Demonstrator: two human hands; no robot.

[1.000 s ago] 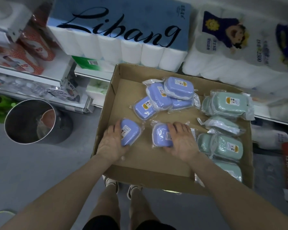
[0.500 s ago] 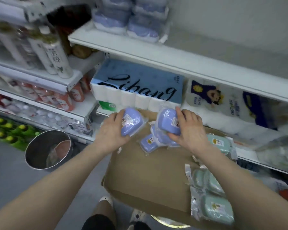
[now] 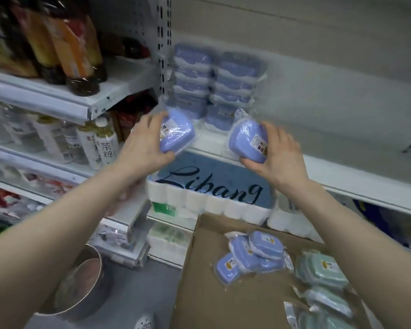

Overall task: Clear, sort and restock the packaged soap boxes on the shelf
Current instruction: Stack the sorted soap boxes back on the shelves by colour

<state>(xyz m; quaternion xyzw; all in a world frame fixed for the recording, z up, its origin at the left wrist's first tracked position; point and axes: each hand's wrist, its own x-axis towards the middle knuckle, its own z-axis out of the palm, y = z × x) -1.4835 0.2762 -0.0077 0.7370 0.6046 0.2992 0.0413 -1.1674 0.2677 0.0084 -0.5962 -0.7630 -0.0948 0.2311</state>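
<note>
Both bare forearms reach up and forward from the lower corners, converging slightly. The left hand (image 3: 144, 148) is raised with its back toward the camera, fingers curled over the top of a box (image 3: 176, 131) and thumb under it. The right hand (image 3: 279, 155) sits level with it, well apart, fingers spread around a second box (image 3: 248, 141), thumb pressing beneath.

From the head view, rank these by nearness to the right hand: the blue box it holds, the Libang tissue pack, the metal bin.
1. Blue soap box, gripped in the right hand.
2. Libang tissue pack, just below-left of it.
3. Metal bin, far lower left on the floor.
</note>
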